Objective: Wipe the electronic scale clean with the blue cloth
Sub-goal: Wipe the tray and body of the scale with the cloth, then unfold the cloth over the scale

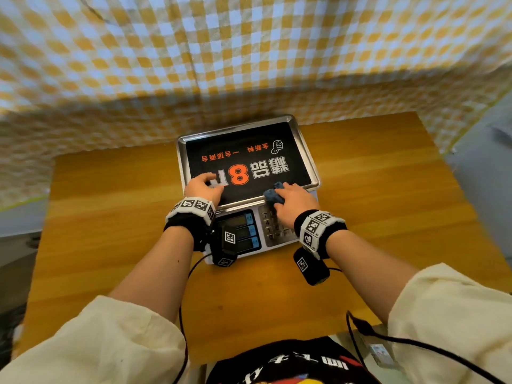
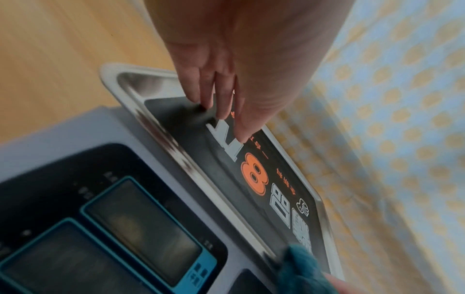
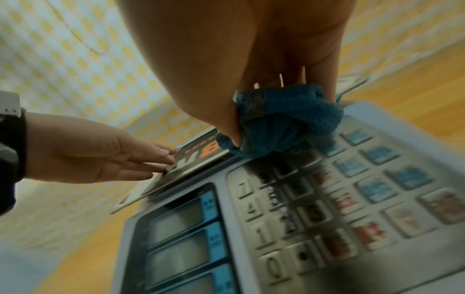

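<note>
I note a wooden table (image 1: 388,167) across the frame's centre. A yellow-and-white checked cloth (image 1: 249,45) fills the upper half. Black cables (image 1: 415,345) trail at lower right.

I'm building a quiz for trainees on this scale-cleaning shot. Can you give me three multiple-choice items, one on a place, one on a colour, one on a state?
1. Where is the blue cloth?
A. at the near right edge of the scale's tray, by the keypad
B. on the bare wooden table
C. over the display windows

2. What colour is the big "8" printed on the tray?
A. white
B. orange
C. green

3. How is the left hand?
A. gripping the cloth
B. curled into a fist
C. resting with straight fingers on the tray

Answers: 1 A, the right hand holds it bunched there; 2 B, the digit is orange on black; 3 C, the wrist views show its fingers extended onto the tray.
</note>
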